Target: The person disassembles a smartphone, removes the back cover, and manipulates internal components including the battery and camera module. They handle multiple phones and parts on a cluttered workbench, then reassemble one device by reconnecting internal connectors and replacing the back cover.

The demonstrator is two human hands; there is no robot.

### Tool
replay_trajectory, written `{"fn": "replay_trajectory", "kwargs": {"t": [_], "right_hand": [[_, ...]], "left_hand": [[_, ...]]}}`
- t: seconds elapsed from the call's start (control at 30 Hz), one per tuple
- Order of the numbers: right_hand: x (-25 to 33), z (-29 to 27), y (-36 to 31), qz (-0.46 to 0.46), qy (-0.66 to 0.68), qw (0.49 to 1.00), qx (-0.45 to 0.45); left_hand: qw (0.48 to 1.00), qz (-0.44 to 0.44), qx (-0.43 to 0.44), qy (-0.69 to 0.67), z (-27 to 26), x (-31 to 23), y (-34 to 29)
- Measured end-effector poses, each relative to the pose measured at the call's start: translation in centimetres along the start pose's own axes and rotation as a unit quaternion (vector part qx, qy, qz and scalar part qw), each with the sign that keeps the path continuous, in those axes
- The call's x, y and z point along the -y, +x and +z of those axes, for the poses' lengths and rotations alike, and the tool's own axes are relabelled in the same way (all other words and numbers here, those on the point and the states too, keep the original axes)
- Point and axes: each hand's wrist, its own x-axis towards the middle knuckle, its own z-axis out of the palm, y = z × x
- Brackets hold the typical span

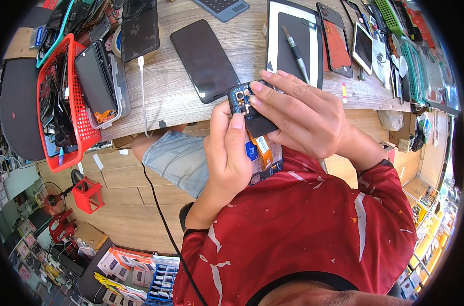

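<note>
An opened smartphone (275, 153), its circuit board, camera parts and orange flex cable bare, is held up in front of my red shirt. My left hand (227, 150) is closed on its left edge, the thumb lying near the camera corner. Across the phone's upper right part lie the fingers of my right hand (306, 115), close together and bent around that side; they hide what is beneath them. A black piece (259, 122) covers part of the board below the fingertips. Just beyond, a dark phone screen (204, 60) rests on the wooden table.
A red basket (78, 109) of phone parts and a clear tub (122, 86) stand at the left. A white cable (143, 92) hangs off the table edge (186, 116). A pen-like tool (295, 53) lies on a black-and-white panel; an orange-backed phone frame (336, 43) is beside it.
</note>
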Motion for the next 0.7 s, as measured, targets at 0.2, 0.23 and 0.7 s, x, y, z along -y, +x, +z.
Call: {"fn": "replay_trajectory", "kwargs": {"t": [0.2, 0.23, 0.7], "right_hand": [[0.04, -0.18, 0.11, -0.007, -0.002, 1.0, 0.007], [0.06, -0.16, 0.09, -0.008, -0.003, 1.0, 0.008], [0.12, 0.16, -0.29, -0.007, -0.01, 1.0, 0.007]], "left_hand": [[1.0, 0.002, -0.02, 0.013, 0.25, 0.33, 0.1], [1.0, 0.009, -0.024, 0.017, 0.28, 0.38, 0.12], [0.991, 0.043, -0.052, 0.115, 0.37, 0.34, 0.03]]}}
